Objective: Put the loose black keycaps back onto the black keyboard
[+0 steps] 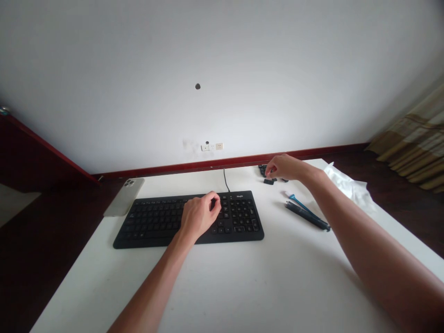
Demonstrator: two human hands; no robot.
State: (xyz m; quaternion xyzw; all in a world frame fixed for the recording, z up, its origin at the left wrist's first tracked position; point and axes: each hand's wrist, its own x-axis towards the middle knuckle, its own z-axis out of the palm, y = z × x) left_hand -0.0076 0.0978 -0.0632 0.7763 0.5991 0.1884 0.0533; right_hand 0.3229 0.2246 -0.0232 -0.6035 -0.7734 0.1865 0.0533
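Note:
A black keyboard (152,219) lies on the white table (222,286), and its number pad side is in plain sight. Some of the number pad shows outlined spots that may be bare key sockets. Over the middle of the keyboard is my left hand (201,212), thumb and forefinger pinched together; whatever they hold, if anything, is hidden. At the back right lies a small pile of black keycaps (262,170), with one longer keycap (268,181) in front. My right hand (282,166) reaches over this pile, its fingers closed in a pinch, their contents too small to make out.
Right of the keyboard lie a blue-handled brush (301,203) and a black bundled strip-like tool (307,216). White tissue (348,187) rests by the right edge. A phone (125,198) lies at the left edge. The keyboard's cable (226,180) runs off the back edge.

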